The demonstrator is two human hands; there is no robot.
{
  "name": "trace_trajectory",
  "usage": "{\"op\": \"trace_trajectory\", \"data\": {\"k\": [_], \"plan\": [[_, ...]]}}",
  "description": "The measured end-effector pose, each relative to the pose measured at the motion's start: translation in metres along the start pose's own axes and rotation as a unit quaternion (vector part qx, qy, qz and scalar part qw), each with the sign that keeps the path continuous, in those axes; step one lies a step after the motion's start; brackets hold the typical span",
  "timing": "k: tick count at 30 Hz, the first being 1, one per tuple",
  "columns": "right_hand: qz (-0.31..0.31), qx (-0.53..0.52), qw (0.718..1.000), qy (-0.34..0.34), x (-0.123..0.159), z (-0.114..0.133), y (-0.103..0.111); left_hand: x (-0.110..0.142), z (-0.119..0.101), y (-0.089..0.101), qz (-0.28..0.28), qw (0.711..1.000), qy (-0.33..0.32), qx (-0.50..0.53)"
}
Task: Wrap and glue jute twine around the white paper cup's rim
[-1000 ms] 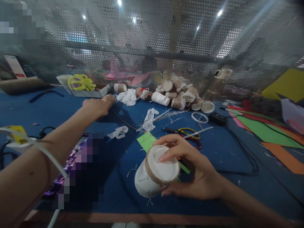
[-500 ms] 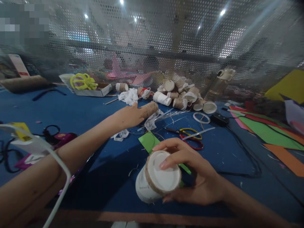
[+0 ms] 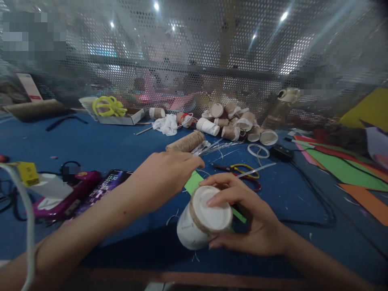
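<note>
My right hand (image 3: 251, 222) is closed round a white paper cup (image 3: 194, 230) lying on its side, base towards me, with brown twine wound round the base rim. My left hand (image 3: 165, 173) hovers just above and left of the cup, fingers drawn together and pointing at it; whether they pinch a strand is not visible. A spool of brown twine (image 3: 186, 142) lies on the blue table (image 3: 121, 145) just beyond the left hand, apart from it. A green paper strip (image 3: 192, 182) lies under the cup.
A pile of twine-wrapped paper cups (image 3: 233, 121) sits at the back by the perforated metal screen (image 3: 194, 60). Scissors (image 3: 244, 171), a pink glue gun (image 3: 68, 194), a black cable (image 3: 306, 190), coloured paper sheets (image 3: 342, 165) and a box with yellow scissors (image 3: 113, 111) lie around.
My left hand carried the twine spool from the far left to the table's middle, let it go, and pulled back towards the cup. The right hand and cup barely moved.
</note>
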State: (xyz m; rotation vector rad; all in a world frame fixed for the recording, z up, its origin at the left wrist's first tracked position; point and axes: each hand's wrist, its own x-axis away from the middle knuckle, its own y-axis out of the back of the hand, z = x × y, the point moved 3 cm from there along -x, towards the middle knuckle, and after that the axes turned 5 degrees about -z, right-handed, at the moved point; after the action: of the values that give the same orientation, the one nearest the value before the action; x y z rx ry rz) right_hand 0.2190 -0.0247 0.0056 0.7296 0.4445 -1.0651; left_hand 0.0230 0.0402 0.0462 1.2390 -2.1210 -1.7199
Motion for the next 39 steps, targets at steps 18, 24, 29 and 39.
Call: {"op": "trace_trajectory", "data": {"k": [18,24,29,39], "plan": [[-0.081,0.012,0.995,-0.048,0.007,-0.013,0.004,0.021,-0.017,0.008,-0.074,0.984,0.056,0.150],[-0.136,0.030,0.989,-0.052,0.010,-0.018,0.003,0.029,-0.022,-0.009,0.042,0.938,0.137,0.315],[-0.080,0.052,0.994,-0.061,0.013,-0.015,-0.001,0.031,-0.019,-0.017,0.044,0.926,0.175,0.331],[-0.237,0.230,0.940,-0.091,0.007,-0.026,0.034,0.035,-0.008,-0.010,-0.014,0.884,0.279,0.374]]}}
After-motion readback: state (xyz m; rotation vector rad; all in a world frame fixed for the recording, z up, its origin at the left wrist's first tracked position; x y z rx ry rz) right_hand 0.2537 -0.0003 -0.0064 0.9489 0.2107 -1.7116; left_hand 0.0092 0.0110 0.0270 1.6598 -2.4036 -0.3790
